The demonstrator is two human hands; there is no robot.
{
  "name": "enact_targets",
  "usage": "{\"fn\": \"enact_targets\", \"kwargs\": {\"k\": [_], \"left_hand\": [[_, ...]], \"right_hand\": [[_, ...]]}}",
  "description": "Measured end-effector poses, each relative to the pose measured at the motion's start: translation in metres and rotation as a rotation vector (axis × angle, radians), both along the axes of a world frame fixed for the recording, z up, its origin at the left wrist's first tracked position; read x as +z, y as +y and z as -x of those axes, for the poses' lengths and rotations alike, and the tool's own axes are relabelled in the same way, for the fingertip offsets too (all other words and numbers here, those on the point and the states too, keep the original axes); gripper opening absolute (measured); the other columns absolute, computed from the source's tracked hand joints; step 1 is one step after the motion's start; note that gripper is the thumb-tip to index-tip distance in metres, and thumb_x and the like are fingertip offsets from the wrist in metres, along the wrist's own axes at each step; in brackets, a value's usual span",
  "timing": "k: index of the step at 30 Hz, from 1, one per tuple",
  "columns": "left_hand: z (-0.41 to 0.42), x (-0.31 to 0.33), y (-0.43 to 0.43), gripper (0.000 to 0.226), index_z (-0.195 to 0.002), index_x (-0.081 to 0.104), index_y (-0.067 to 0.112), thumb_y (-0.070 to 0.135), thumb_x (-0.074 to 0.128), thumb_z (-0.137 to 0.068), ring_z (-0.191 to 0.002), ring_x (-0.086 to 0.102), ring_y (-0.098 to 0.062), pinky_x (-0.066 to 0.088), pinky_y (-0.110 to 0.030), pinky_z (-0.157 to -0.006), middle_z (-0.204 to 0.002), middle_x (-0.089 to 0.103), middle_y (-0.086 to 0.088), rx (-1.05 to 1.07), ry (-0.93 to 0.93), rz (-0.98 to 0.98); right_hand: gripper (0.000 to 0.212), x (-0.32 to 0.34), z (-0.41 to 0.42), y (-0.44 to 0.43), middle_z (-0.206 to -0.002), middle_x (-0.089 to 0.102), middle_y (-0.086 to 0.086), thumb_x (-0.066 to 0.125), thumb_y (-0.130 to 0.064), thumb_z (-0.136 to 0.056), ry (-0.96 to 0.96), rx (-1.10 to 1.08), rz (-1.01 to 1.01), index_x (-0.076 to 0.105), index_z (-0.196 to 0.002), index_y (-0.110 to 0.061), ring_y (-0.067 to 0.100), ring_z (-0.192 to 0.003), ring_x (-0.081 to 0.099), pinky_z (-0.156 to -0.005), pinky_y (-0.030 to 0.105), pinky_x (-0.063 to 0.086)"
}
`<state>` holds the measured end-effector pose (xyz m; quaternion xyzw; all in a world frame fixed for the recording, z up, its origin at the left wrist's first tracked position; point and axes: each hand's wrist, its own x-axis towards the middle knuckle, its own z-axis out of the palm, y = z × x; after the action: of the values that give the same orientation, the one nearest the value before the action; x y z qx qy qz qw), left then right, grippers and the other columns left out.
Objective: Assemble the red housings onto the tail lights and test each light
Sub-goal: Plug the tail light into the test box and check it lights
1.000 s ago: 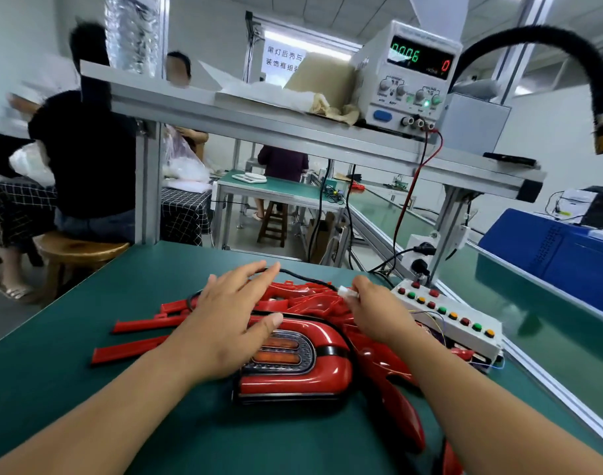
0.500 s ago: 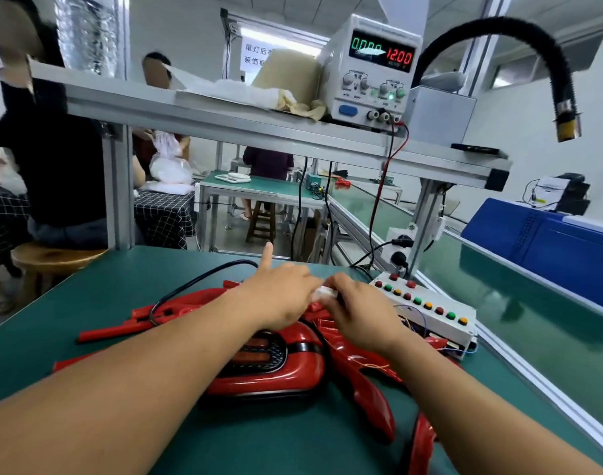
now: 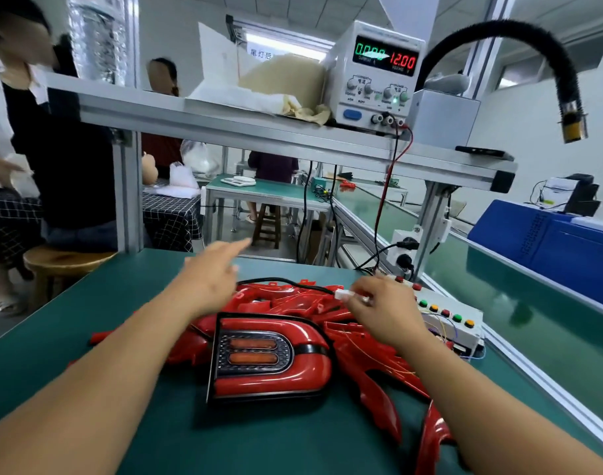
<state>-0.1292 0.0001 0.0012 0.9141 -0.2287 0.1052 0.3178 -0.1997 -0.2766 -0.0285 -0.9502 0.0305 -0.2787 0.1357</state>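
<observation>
An assembled red tail light [image 3: 272, 358] with two amber lenses lies unlit on the green table [image 3: 87, 310], right in front of me. Behind it and to its right is a heap of loose red housings [image 3: 372, 365]. My right hand [image 3: 382, 310] pinches a small white connector [image 3: 344, 295] on a black cable [image 3: 279, 280] above the heap. My left hand [image 3: 212, 274] hovers over the far left of the heap, fingers apart, index finger pointing away, holding nothing. A white test box [image 3: 447, 320] with coloured buttons sits just right of my right hand.
A power supply [image 3: 375, 73] on the overhead shelf [image 3: 224, 128] reads 0.00 and 12.00, with red and black leads running down. A black flexible hose [image 3: 547, 63] hangs at upper right. A blue bin [image 3: 547, 241] stands beyond the conveyor. People sit at left and behind.
My left hand has let go of the connector area and lifted away to the left with fingers spread. My right hand still holds the white connector. The supply display went from a small current to 0.00.
</observation>
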Motion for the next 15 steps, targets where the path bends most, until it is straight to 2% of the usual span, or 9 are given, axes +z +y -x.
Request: {"fn": "enact_targets", "kwargs": {"k": [2, 6, 9, 11, 13, 15], "left_hand": [[0.005, -0.01, 0.022, 0.049, -0.147, 0.043, 0.022, 0.006, 0.043, -0.1, -0.135, 0.042, -0.025, 0.028, -0.035, -0.114, -0.148, 0.043, -0.009, 0.077, 0.004, 0.124], [0.017, -0.027, 0.037, 0.043, -0.139, 0.053, 0.02, 0.008, 0.05, -0.098, -0.13, 0.047, -0.021, 0.032, -0.032, -0.11, -0.14, 0.051, -0.007, 0.097, -0.002, 0.125], [0.019, -0.018, 0.019, 0.043, -0.141, 0.05, 0.026, 0.018, 0.053, -0.098, -0.129, 0.046, -0.017, 0.032, -0.029, -0.11, -0.141, 0.048, -0.001, -0.004, -0.069, 0.058], [0.017, -0.009, -0.005, 0.051, -0.147, 0.04, 0.032, 0.023, 0.053, -0.099, -0.134, 0.042, -0.015, 0.03, -0.031, -0.114, -0.148, 0.04, 0.004, -0.119, -0.091, -0.004], [0.016, -0.001, -0.032, 0.064, -0.151, 0.026, 0.04, 0.022, 0.056, -0.098, -0.135, 0.04, -0.015, 0.029, -0.035, -0.116, -0.154, 0.032, 0.009, -0.25, -0.079, -0.042], [0.015, 0.003, -0.055, 0.074, -0.153, 0.017, 0.043, 0.02, 0.058, -0.096, -0.135, 0.041, -0.016, 0.031, -0.034, -0.116, -0.157, 0.026, 0.011, -0.335, -0.045, -0.069]], "right_hand": [[0.019, 0.003, -0.003, -0.002, -0.072, 0.06, -0.007, 0.063, -0.048, -0.087, 0.051, -0.022, -0.176, 0.061, -0.081, -0.03, 0.019, -0.072, 0.059, -0.061, 0.026, 0.041], [0.015, 0.006, -0.008, 0.005, -0.075, 0.065, -0.002, 0.057, -0.047, -0.092, 0.046, 0.011, -0.239, 0.06, -0.09, -0.032, 0.017, -0.065, 0.061, -0.06, 0.032, 0.05], [0.009, 0.007, -0.006, 0.013, -0.069, 0.066, -0.001, 0.057, -0.051, -0.09, -0.014, 0.12, -0.295, 0.06, -0.092, -0.043, 0.005, -0.049, 0.054, -0.046, 0.023, 0.044], [0.01, 0.01, -0.001, 0.02, -0.066, 0.066, -0.006, 0.057, -0.056, -0.087, -0.043, 0.186, -0.314, 0.061, -0.092, -0.047, 0.0, -0.046, 0.051, -0.042, 0.014, 0.038], [0.009, 0.014, 0.004, 0.025, -0.067, 0.066, -0.011, 0.054, -0.06, -0.083, -0.087, 0.25, -0.327, 0.058, -0.088, -0.053, -0.002, -0.051, 0.055, -0.048, 0.014, 0.041], [0.012, 0.019, 0.008, 0.027, -0.075, 0.067, -0.015, 0.052, -0.062, -0.08, -0.137, 0.31, -0.33, 0.058, -0.088, -0.054, -0.002, -0.064, 0.06, -0.067, 0.026, 0.049]]}}
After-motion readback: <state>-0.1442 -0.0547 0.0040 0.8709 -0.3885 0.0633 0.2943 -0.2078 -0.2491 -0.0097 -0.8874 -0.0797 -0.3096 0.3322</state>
